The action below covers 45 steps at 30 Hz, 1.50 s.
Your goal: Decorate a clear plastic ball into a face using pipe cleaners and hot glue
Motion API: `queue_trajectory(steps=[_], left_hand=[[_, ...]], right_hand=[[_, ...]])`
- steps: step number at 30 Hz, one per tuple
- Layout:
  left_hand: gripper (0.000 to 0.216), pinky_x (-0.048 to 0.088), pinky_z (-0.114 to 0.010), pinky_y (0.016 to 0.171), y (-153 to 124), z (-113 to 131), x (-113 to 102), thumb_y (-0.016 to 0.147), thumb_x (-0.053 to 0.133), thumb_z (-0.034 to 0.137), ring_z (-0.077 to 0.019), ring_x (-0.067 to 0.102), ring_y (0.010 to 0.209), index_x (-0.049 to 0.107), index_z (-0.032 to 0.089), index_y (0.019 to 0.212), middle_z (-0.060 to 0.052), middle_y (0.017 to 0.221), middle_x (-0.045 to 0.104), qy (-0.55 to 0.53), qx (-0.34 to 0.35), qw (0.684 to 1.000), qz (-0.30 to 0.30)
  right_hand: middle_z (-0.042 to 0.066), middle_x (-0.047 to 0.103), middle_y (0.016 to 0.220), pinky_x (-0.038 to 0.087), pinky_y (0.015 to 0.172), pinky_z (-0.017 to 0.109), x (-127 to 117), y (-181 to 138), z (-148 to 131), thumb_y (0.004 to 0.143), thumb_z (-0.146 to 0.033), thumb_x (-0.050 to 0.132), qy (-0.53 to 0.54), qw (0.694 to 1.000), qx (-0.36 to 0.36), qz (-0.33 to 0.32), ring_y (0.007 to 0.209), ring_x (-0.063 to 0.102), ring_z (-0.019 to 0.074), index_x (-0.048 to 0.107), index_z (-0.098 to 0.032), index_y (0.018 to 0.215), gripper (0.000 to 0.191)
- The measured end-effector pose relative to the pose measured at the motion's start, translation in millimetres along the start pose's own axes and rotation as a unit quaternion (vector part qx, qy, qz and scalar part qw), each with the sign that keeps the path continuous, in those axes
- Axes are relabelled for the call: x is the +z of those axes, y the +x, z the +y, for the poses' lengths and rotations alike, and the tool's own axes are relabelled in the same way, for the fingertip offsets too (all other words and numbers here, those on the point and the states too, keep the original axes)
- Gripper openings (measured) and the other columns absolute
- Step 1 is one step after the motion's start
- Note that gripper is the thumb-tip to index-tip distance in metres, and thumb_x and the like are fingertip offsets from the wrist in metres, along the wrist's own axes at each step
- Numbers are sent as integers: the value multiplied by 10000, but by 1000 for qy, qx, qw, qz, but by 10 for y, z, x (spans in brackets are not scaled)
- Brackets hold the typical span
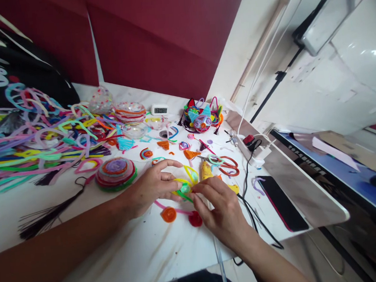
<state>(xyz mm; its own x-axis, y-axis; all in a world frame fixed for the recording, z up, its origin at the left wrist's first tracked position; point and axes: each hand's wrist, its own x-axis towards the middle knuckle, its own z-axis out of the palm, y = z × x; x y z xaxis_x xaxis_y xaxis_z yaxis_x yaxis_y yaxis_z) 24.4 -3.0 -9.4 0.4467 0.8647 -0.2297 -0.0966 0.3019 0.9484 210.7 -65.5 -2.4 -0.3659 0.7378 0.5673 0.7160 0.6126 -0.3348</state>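
Note:
Between my two hands, low over the white table (124, 246), is a small yellow and green pipe cleaner piece (185, 188) with loops and a coiled green centre. My left hand (152, 185) grips its left side with bent fingers. On the other side, my right hand (221, 205) pinches its green end between thumb and fingers. Just below lie an orange coil (168, 214) and a red coil (196, 219), with a pink pipe cleaner beside them. A yellow glue gun (206, 170) lies past my right hand, partly hidden by it.
Orange-handled scissors (229, 167), a phone (283, 205) and a power strip (257, 150) with cables are on the right. A striped coiled dome (115, 172), a black tassel (47, 213) and heaped pipe cleaners (44, 137) lie left. A small clock (159, 109) stands behind.

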Motion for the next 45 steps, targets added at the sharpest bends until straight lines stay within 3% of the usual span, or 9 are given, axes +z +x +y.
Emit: queue_trajectory(steps=[4, 10, 13, 17, 28, 39, 45], left_hand=[[474, 578, -344, 701, 9, -15, -3, 707, 734, 209, -159, 660, 703, 516, 235, 1126, 44, 722, 611, -4, -1, 1000, 1], [472, 570, -330, 687, -12, 19, 22, 699, 734, 204, -160, 654, 702, 521, 223, 1119, 48, 691, 619, -17, 0, 1000, 7], [460, 564, -320, 679, -27, 47, 35, 713, 728, 217, -165, 656, 711, 522, 216, 1124, 36, 693, 640, -25, -9, 1000, 8], [408, 565, -359, 737, -27, 44, 29, 764, 685, 252, -185, 674, 798, 522, 228, 1138, -26, 858, 704, -40, -12, 999, 3], [375, 568, -334, 738, 20, -25, -15, 805, 647, 267, -166, 679, 780, 528, 251, 1161, -28, 879, 714, -38, -11, 999, 1], [408, 559, -390, 764, 0, 5, -3, 772, 673, 257, -189, 675, 785, 530, 255, 1154, -5, 833, 677, -30, -11, 999, 12], [419, 553, -398, 779, 7, 16, 1, 772, 675, 251, -199, 674, 811, 514, 251, 1158, 6, 811, 656, -32, -1, 999, -1]], right_hand=[[75, 636, 782, 412, 681, 348, 26, -24, -60, 921, -277, 566, -82, 996, -36, -21, 744, 548, 210, 645, -145, 897, 155], [28, 611, 684, 299, 644, 336, 82, -32, -97, 953, -143, 490, -184, 977, -106, -35, 655, 488, 177, 641, -149, 932, 152], [27, 611, 692, 280, 635, 333, 80, -32, -99, 967, -135, 459, -167, 979, -112, -31, 647, 479, 170, 644, -136, 934, 188], [31, 614, 699, 286, 638, 332, 93, -26, -91, 966, -129, 463, -138, 985, -99, -24, 655, 481, 169, 658, -127, 949, 196], [33, 581, 656, 314, 622, 317, 156, -36, -63, 937, -131, 505, -66, 996, -68, 1, 621, 465, 162, 692, -134, 918, 189], [79, 703, 805, 436, 678, 298, 157, -48, -32, 890, -106, 558, 76, 997, 17, 14, 724, 614, 174, 703, -141, 908, 150], [56, 715, 759, 461, 676, 281, 148, -26, -53, 880, -152, 595, 131, 989, 75, 0, 685, 638, 163, 719, -156, 888, 124]])
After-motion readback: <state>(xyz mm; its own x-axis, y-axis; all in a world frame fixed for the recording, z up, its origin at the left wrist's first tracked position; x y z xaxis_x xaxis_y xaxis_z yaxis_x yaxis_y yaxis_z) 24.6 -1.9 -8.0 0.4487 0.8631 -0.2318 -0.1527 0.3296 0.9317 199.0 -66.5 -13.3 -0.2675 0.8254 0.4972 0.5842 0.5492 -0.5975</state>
